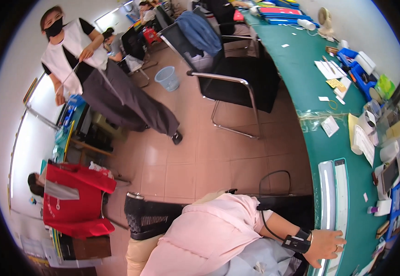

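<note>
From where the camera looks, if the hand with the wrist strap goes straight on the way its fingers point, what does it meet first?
The right hand points across the green desk, resting on two long white trays. Past their edge, bare desk, then probably the small white pieces and clutter near the wall; depth is unclear.

Two long, narrow white strips are being seen lying side by side on the green desk, running lengthwise along its near edge. Both are being shown flat, pale and glossy, with rounded far ends, and are edged by a thin teal line. Their near ends are being covered by the right hand, which is being rested on them with fingers spread loosely and curled over the desk edge. A black band is being worn at the wrist, and a ring is being shown on one finger.
</note>
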{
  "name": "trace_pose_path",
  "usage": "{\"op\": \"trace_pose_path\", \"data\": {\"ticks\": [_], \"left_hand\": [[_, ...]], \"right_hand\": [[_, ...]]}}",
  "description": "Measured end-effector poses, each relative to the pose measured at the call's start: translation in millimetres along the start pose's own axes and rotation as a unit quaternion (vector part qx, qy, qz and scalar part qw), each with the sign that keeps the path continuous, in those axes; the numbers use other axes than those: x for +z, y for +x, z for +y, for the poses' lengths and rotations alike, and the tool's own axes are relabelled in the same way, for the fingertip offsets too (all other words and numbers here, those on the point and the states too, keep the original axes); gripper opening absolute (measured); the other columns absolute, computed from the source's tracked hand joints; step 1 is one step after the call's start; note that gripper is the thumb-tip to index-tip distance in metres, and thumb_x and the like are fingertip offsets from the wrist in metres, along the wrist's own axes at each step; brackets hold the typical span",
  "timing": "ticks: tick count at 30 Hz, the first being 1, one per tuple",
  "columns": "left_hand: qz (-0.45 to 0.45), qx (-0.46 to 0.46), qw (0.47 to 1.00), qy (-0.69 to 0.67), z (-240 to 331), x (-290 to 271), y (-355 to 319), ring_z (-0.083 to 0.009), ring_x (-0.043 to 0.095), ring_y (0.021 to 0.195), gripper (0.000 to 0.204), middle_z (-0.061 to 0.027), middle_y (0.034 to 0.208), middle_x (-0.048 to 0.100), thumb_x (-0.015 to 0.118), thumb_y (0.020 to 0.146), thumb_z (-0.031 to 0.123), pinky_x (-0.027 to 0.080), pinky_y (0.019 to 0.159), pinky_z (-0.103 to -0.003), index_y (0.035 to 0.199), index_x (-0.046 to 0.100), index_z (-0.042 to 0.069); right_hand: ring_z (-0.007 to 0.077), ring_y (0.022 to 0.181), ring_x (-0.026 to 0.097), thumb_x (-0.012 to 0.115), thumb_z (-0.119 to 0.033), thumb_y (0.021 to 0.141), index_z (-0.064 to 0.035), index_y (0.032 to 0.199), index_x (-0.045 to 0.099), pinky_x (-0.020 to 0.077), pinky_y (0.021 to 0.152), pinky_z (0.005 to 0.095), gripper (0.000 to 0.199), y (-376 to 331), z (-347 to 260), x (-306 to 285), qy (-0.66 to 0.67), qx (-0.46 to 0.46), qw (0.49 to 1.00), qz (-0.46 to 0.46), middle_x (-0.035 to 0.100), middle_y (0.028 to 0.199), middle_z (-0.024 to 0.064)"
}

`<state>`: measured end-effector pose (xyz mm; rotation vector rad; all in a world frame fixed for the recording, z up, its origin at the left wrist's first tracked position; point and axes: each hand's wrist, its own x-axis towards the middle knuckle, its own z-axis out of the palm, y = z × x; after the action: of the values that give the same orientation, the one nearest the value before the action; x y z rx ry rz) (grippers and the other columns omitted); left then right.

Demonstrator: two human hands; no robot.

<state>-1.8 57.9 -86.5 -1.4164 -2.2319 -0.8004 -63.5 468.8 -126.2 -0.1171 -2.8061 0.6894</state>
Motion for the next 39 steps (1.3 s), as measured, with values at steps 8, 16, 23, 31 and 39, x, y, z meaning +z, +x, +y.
{"op": "trace_pose_path", "data": {"ticks": [8,16,23,31,39], "left_hand": [[0.018,-0.016,1.000,-0.015,-1,-8,-5,-0.0364,0.043,0.140,0.063,-0.0175,0.134,0.063,0.061,0.085,0.055,0.030,0.113,-0.054,0.116,0.071,0.000],[0.022,-0.034,0.999,0.002,-2,-7,-5,-0.0356,0.044,0.139,0.062,-0.0175,0.134,0.063,0.062,0.084,0.055,0.031,0.111,-0.052,0.114,0.072,0.001],[0.053,0.014,0.998,0.014,4,-42,4,-0.0306,0.062,0.108,0.045,-0.0125,0.102,0.068,0.065,0.089,0.050,0.049,0.088,-0.048,0.101,0.072,0.008],[0.054,-0.005,0.998,0.011,0,-45,0,-0.0309,0.062,0.109,0.040,-0.0133,0.100,0.068,0.066,0.087,0.046,0.049,0.090,-0.047,0.097,0.073,0.007],[0.052,-0.017,0.998,0.004,4,-41,4,-0.0308,0.063,0.110,0.044,-0.0130,0.102,0.069,0.067,0.087,0.049,0.049,0.090,-0.048,0.097,0.073,0.007]], "right_hand": [[0.0283,0.096,0.066,0.067,-0.027,0.096,-0.0001,0.115,0.066,0.0525,0.087,0.0396,0.033,-32,47,-14,-0.007,0.045,0.999,0.023,0.070,0.114,0.0162],[0.0285,0.098,0.066,0.066,-0.027,0.097,-0.0001,0.116,0.066,0.0523,0.088,0.0397,0.033,25,50,17,0.009,0.001,1.000,-0.001,0.070,0.116,0.0162],[0.0287,0.100,0.066,0.064,-0.027,0.098,-0.0002,0.118,0.065,0.0521,0.089,0.0398,0.033,118,5,69,0.019,-0.082,0.995,-0.046,0.070,0.117,0.0163],[0.0289,0.102,0.066,0.063,-0.027,0.099,-0.0002,0.119,0.065,0.0519,0.091,0.0399,0.033,158,-6,95,0.013,-0.111,0.991,-0.077,0.069,0.119,0.0164],[0.0291,0.104,0.067,0.061,-0.026,0.100,-0.0003,0.121,0.065,0.0517,0.092,0.0400,0.034,160,15,115,0.021,-0.111,0.990,-0.089,0.069,0.120,0.0164]]}}
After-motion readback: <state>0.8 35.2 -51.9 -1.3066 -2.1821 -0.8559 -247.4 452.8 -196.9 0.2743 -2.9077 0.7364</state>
